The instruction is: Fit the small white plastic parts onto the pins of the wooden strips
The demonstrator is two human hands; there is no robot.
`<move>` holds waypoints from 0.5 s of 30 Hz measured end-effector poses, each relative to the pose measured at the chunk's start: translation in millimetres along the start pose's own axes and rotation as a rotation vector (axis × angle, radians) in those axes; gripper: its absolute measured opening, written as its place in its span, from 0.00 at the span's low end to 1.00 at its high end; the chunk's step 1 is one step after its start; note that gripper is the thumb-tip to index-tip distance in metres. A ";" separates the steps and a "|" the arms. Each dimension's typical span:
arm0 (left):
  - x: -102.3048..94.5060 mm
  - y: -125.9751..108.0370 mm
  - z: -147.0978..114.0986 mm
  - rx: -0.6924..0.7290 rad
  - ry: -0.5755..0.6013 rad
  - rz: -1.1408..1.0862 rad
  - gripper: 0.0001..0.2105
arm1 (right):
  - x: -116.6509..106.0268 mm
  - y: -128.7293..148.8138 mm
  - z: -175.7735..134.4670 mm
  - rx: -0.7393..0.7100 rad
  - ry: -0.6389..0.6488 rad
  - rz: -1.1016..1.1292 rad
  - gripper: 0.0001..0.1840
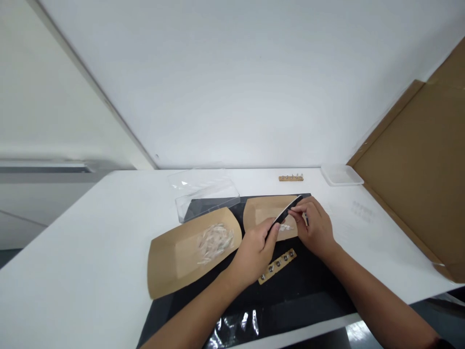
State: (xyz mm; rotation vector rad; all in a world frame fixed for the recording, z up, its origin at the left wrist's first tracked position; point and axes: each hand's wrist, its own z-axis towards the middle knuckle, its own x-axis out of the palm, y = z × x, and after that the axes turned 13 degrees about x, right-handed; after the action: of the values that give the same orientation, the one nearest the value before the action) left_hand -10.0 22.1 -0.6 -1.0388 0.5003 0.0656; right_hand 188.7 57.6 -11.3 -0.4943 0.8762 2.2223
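Head view: left hand (256, 249) gripped the near end of one narrow black strip (285, 214), seemingly light and stiff, best held by its edges. Right hand (317, 225) touched its upper part, grasp unclear; the strip was raised over the right-hand cardboard tray (251, 212).

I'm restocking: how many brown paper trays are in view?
2: the left tray, left of the left hand; and the right tray, beyond that hand and partly hidden.

White table (72, 261); on it, black mat (308, 286); brown strip (290, 179); translucent container (341, 175); clear case (208, 199).
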 end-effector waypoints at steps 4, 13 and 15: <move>1.0 -2.7 -1.8 0.033 -0.006 0.026 0.16 | -4.1 5.3 0.5 0.016 -0.002 0.051 0.05; 3.6 6.1 -2.8 0.087 0.018 0.256 0.16 | -1.6 4.3 -2.9 -0.055 0.089 -0.031 0.07; 4.9 8.1 -4.5 0.119 0.033 0.364 0.16 | -1.1 5.9 -4.2 -0.043 0.082 -0.111 0.08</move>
State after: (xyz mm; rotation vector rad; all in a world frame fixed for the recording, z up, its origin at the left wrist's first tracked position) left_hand -9.6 21.7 -11.1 -0.8245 0.7115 0.3382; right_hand 185.6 51.0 -11.0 -0.6434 0.8238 2.1358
